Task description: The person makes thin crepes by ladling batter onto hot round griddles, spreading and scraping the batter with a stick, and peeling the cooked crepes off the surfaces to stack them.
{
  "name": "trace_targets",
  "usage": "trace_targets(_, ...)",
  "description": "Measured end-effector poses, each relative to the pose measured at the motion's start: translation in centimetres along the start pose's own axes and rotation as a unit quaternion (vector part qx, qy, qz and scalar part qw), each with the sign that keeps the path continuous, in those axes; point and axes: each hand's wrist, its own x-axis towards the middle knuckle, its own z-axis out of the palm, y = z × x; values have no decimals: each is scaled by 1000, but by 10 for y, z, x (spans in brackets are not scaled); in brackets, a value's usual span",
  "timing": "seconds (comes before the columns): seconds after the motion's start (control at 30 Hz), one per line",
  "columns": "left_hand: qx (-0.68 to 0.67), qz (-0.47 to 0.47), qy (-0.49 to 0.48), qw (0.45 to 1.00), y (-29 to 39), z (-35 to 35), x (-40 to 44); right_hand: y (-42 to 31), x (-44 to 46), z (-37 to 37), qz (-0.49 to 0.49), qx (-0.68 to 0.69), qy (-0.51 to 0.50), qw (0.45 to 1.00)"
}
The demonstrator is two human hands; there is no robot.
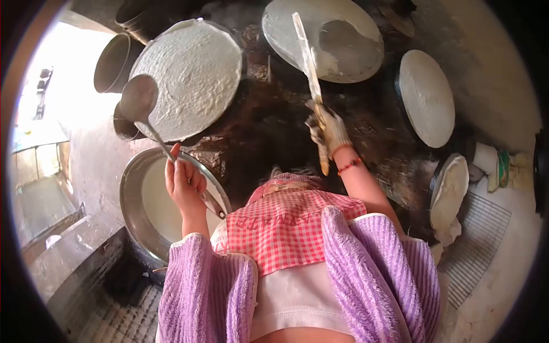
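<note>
My left hand (pixel 184 182), bare, is closed round the handle of a ladle (pixel 140 97). The bowl of the ladle is raised, in front of a round surface coated with white batter (pixel 189 77). Below that hand is a large metal basin (pixel 127 197) with white liquid (pixel 160 200) in it. My right hand (pixel 330 131), in a pale, dirty work glove, grips a long flat wooden stick (pixel 309 57) coated white along its upper part. The stick's far end lies over another round white-coated surface (pixel 280 28), which has a darker, bare-looking patch. Contact there cannot be made out.
More round white-topped pans (pixel 426 97) stand at the right, one with a ragged white sheet (pixel 450 191) at its edge. A wire rack (pixel 477 243) lies at the lower right. Dark metal pots (pixel 114 63) stand at the left. The stove top (pixel 257 114) is dark.
</note>
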Motion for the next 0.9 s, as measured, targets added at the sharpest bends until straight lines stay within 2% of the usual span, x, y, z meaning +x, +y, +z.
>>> trace_targets(0.1, -22, 4, 5, 1000, -1, -1, 2, -10, -19, -52, -17, -50, 74, 996)
trace_targets(0.23, -44, 23, -26, 998, 4, 28, 2, -74, -3, -110, 5, -115, 36, 993)
trace_targets(0.3, -26, 36, -32, 999, 8, 46, -7, -104, 18, -127, -14, -128, 53, 990)
trace_targets(0.37, -24, 50, -41, 998, 11, 66, -12, -131, 46, -130, -36, -235, 136, 962)
trace_targets(0.43, -32, 53, -47, 997, 11, 77, -19, -137, 7, -93, -100, -307, 172, 931)
trace_targets(0.47, -34, 54, -48, 997, 11, 81, -22, -124, -6, -91, -119, -349, 130, 921)
trace_targets(0.5, -40, 55, -49, 996, 11, 86, -25, -88, 11, -115, -261, -466, 112, 838)
trace_targets(0.57, -44, 57, -38, 997, 15, 92, -35, -53, -51, -102, -169, -562, 121, 801)
trace_targets(0.6, -49, 59, -31, 997, 14, 95, -40, -40, -67, -107, -52, -517, 121, 846)
trace_targets(0.63, -48, 62, -27, 997, 13, 97, -43, -13, -43, -150, -92, -508, 137, 845)
trace_targets(0.7, -30, 62, -21, 997, 9, 98, -50, -35, -41, -169, -102, -408, 193, 887)
trace_targets(0.77, -24, 46, -18, 998, 6, 104, -56, -71, -7, -188, -126, -360, 166, 909)
trace_targets(0.83, -19, 34, -18, 999, 1, 113, -56, -121, 18, -177, -62, -329, 154, 930)
trace_targets(0.9, -27, 20, -21, 999, -3, 121, -59, -152, 52, -170, -94, -273, 103, 952)
